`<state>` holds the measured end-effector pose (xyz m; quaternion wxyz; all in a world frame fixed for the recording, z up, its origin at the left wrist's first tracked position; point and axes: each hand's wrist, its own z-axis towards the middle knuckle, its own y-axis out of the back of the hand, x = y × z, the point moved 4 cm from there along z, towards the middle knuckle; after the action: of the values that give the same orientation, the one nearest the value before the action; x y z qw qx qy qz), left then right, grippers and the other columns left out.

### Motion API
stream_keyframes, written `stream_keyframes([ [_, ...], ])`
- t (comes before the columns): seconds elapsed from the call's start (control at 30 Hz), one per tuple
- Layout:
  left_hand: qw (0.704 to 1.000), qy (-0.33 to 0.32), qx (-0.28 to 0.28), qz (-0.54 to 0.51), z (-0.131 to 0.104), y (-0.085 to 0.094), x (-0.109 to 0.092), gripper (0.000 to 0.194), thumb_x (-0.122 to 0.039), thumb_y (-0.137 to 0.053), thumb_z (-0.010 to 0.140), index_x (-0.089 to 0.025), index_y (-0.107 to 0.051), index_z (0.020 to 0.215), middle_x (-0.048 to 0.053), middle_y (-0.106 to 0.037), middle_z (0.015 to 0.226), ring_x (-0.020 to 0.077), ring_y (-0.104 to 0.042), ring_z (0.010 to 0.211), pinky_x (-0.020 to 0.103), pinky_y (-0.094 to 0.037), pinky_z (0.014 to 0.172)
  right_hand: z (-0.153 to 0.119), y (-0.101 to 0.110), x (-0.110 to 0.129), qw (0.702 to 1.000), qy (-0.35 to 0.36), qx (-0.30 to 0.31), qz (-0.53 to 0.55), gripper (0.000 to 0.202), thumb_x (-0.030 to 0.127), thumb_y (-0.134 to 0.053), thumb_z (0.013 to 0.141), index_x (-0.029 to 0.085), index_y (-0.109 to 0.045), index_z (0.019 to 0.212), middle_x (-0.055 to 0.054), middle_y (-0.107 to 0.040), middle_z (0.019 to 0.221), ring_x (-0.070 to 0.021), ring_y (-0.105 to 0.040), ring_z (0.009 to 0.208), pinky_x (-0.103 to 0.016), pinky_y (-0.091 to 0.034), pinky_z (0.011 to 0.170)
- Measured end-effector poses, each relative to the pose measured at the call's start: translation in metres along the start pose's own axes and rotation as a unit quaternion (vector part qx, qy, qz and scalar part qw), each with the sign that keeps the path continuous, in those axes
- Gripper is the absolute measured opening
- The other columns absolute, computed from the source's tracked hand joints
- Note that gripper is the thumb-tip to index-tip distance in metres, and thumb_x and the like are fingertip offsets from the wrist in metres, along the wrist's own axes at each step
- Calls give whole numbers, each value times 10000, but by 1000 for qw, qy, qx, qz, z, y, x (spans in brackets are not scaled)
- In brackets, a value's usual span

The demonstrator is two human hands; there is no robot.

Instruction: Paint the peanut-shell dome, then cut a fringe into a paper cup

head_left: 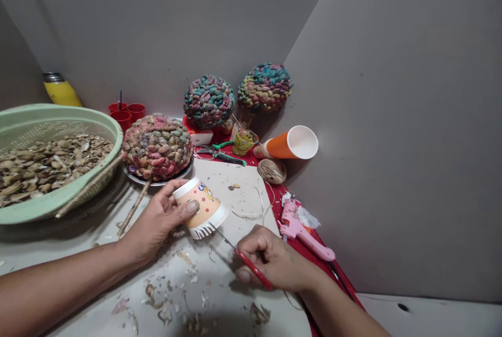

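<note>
My left hand [162,222] grips a printed paper cup [207,204], its fingers wrapped round the side and the thumb on the pale orange wall. The cup is tilted. Several short slits run along its lower white edge, leaving narrow strips. In my right hand [270,261] is a pair of red-handled scissors [249,264], the fingers closed on the handles. The scissor blades reach up to the slit edge of the cup, at the right end of the cuts. Both hands are above the pale board on the table.
A green basket [113,125] of shells stands left, beside a shell-covered ball [157,146] on a stick. Two coloured balls [209,102] sit behind, near green-handled pliers [221,154]. Orange cups [276,146], a twine roll [272,171] and a pink glue gun [301,230] lie right. Scraps [164,313] litter the front.
</note>
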<state>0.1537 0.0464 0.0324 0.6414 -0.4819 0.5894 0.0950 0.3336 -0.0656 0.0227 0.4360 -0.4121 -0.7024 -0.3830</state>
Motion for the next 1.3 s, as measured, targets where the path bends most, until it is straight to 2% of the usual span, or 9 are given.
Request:
stream_keyframes([
  [0.17,1000,-6,3,-13,0,0,-1,544,-337,-946,743,-216,-606,1150,16,-811,910,135,-751,751,210,-591,692,0,0,0,1000,4,2,5,530,354,-761,744,210,-330,471,120,-272,435,-15,-197,433,-181,-161,405],
  [0.33,1000,-13,2,-9,0,-2,-4,557,-342,-950,729,-213,-619,1158,25,-807,924,165,-764,766,229,-597,675,0,0,-1,1000,23,8,19,568,396,-789,767,199,-347,469,120,-285,421,-7,-205,416,-167,-172,393],
  [0.57,1000,-7,-4,-9,0,-2,-4,543,-330,-957,712,-216,-629,1130,44,-813,969,203,-784,826,281,-614,763,0,-1,-4,1000,-1,14,19,602,471,-834,747,184,-386,465,110,-321,420,-9,-239,411,-157,-199,388],
  [0.87,1000,-5,0,4,-1,-2,-3,579,-361,-953,722,-225,-609,1167,43,-811,978,202,-782,866,276,-610,772,1,0,-2,1000,0,21,6,554,347,-773,751,202,-319,468,118,-269,445,-12,-219,443,-143,-207,389],
  [1.13,1000,-13,-6,16,0,1,-2,560,-357,-954,716,-228,-621,1147,58,-807,1004,221,-774,906,300,-602,802,1,-2,1,999,4,19,27,569,425,-826,743,178,-397,461,112,-318,416,-7,-230,414,-136,-203,381],
  [1.3,1000,-11,-3,17,0,1,-3,557,-360,-954,710,-234,-624,1140,50,-802,976,226,-767,874,324,-595,810,2,-2,-3,999,-6,30,17,564,405,-826,729,182,-384,457,116,-318,410,-7,-228,409,-137,-197,373],
])
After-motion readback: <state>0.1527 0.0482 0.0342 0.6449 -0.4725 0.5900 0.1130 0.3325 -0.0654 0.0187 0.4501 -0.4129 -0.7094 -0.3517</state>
